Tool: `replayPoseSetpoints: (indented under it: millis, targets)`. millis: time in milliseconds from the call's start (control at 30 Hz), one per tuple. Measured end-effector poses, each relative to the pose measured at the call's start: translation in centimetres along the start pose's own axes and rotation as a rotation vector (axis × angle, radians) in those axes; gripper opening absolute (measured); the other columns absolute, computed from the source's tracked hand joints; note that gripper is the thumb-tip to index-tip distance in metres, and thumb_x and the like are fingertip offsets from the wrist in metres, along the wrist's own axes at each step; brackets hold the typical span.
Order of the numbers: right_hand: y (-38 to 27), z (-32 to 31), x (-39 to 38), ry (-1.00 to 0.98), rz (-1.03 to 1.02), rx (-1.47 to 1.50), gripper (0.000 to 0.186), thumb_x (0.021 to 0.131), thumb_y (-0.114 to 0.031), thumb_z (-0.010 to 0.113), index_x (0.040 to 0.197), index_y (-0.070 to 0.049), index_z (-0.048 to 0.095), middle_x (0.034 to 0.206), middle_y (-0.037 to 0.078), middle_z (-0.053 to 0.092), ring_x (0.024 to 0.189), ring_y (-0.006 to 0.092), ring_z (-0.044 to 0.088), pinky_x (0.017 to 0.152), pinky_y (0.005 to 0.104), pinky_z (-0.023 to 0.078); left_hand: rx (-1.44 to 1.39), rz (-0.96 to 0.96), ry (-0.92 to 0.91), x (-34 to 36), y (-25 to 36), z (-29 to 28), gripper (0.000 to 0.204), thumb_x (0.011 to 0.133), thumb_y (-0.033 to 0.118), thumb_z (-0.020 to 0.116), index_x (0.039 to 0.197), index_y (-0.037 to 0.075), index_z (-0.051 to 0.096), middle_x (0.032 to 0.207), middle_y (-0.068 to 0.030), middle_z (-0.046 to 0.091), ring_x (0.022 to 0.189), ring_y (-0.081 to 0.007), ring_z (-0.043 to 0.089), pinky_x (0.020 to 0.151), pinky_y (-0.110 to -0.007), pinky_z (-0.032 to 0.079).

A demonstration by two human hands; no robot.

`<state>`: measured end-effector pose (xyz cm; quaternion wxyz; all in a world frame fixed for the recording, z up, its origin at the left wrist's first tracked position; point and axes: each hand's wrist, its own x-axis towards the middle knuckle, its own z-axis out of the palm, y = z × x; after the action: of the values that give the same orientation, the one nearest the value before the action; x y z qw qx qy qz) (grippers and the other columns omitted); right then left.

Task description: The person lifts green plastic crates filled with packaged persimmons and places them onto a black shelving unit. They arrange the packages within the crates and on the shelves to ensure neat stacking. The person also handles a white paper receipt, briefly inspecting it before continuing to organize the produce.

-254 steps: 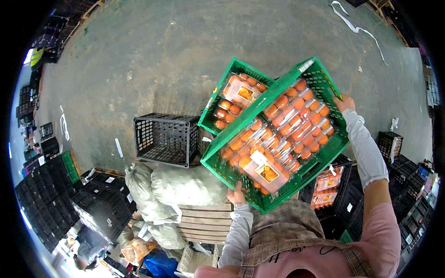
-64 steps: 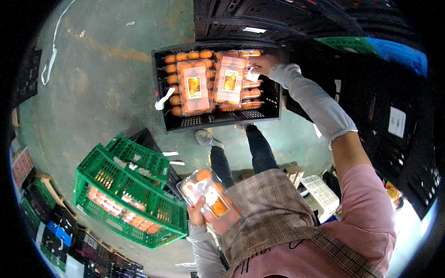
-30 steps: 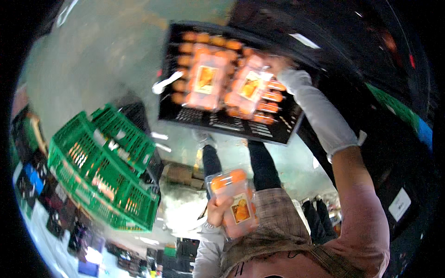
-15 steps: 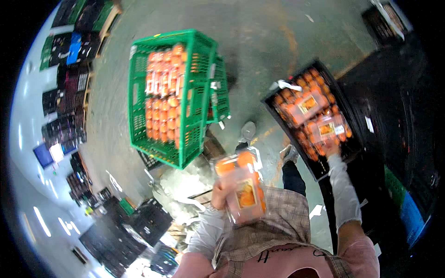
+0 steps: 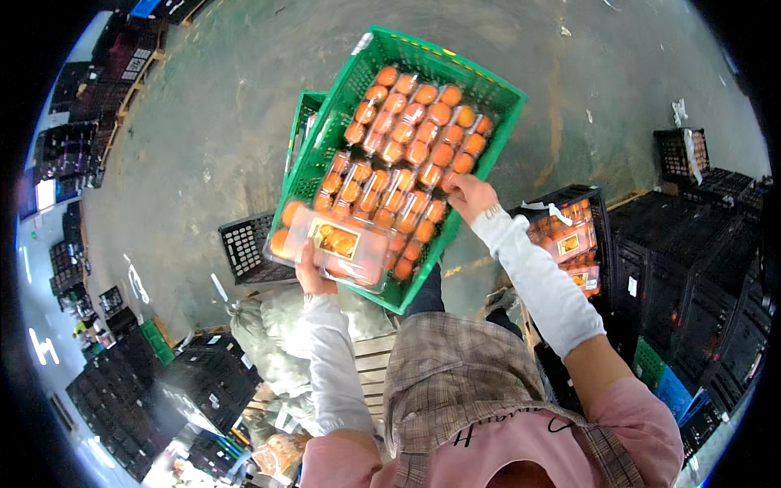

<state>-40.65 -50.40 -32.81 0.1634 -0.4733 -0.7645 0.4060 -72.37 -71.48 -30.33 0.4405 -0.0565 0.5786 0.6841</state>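
Observation:
My left hand (image 5: pixel 312 272) grips a clear plastic fruit pack (image 5: pixel 332 244) with a picture label, tilted over the near left corner of a green crate (image 5: pixel 498 89). Round orange fruit shows at the pack's left end. Inside the crate, several similar packs (image 5: pixel 403 130) stand on edge in two rows. My right hand (image 5: pixel 473 198) reaches over the crate's right side, fingers curled together by the end of a pack in the far row. What its fingertips hold, if anything, is hidden.
Another green crate (image 5: pixel 301 122) shows behind the left side. A black crate (image 5: pixel 604 236) with more fruit packs stands at right, beside stacked black crates (image 5: pixel 679 252). An empty-looking black crate (image 5: pixel 248 248) and pale sacks (image 5: pixel 272 325) lie at left near a wooden pallet (image 5: pixel 373 358).
My left hand has carried its pack forward to the green crate. My right hand has left the packs in the black crate and moved to the green one. The view has turned.

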Motion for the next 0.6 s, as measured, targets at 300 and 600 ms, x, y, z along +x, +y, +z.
replayPoseSetpoints:
  millis: [300,600]
  targets:
    - [-1.0,8.9,6.8,-0.763,0.465,-0.748,0.047,0.094,-0.033,0.057,0.131,-0.005,0.055,0.129,0.018,0.062,0.114,0.0339,0.064,0.093,0.0413,0.053,0.459,0.035,0.172,9.8,-1.7,-1.9,0.072,0.073,0.017,0.083,0.132,-0.004,0.049,0.113,-0.0145,0.065,0.098,-0.0264,0.064,0.086,-0.037,0.051]
    - [-0.8,10.4,6.2,-0.491,0.825,-0.61,0.047,0.085,-0.037,0.07,0.124,-0.01,0.065,0.128,0.011,0.063,0.122,0.0283,0.059,0.095,0.037,0.052,1.011,0.49,-0.074,-2.3,-5.0,5.4,0.036,0.083,0.003,0.065,0.118,0.004,0.06,0.104,-0.0104,0.067,0.091,-0.023,0.066,0.082,-0.034,0.053]
